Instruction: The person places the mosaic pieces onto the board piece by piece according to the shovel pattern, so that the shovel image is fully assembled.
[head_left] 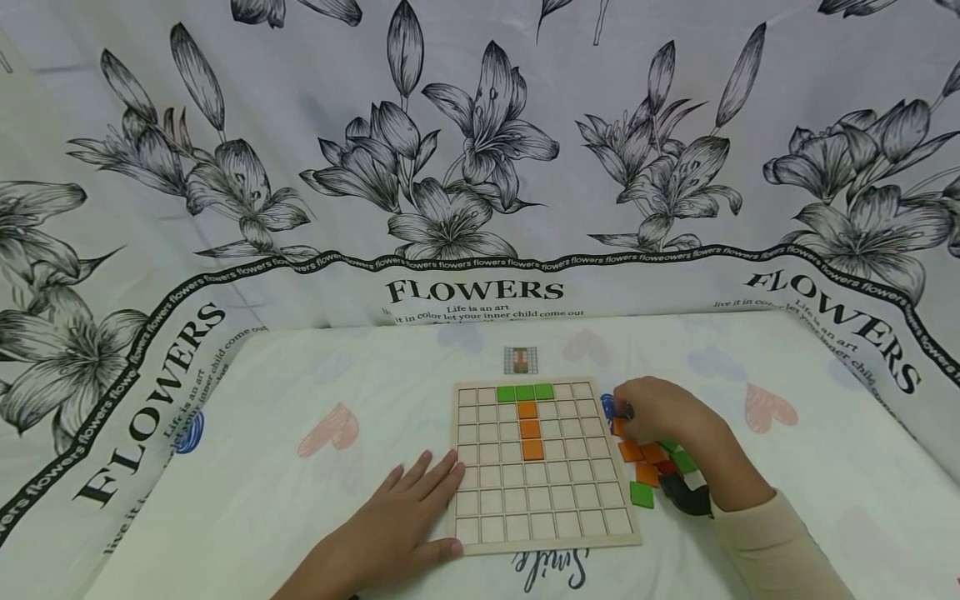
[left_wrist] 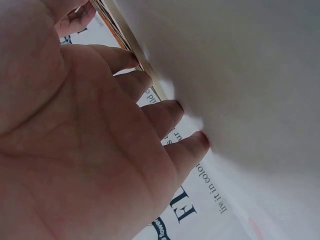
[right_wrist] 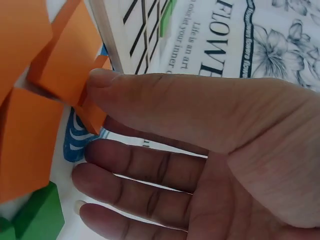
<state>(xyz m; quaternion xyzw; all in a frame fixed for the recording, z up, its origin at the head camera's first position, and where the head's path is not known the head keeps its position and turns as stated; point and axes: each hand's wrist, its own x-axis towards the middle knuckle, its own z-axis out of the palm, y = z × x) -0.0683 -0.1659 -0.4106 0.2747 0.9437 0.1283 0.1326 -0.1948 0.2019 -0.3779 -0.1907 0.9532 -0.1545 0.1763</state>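
The person's left hand point(head_left: 397, 521) lies with straight, parted fingers along the left side of a wooden grid board point(head_left: 567, 498), its thumb by the near corner. Just off the board's right side, the right hand point(head_left: 663, 408) pinches an orange tile point(right_wrist: 93, 116) between thumb and forefinger. In the board's far row sit three green tiles point(head_left: 524, 392) — and from the middle one, three orange squares point(head_left: 530, 429) run toward the person. Loose pieces point(head_left: 647, 474), orange, green and red, lie near the right wrist; a small picture card point(head_left: 521, 361) rests beyond the board.
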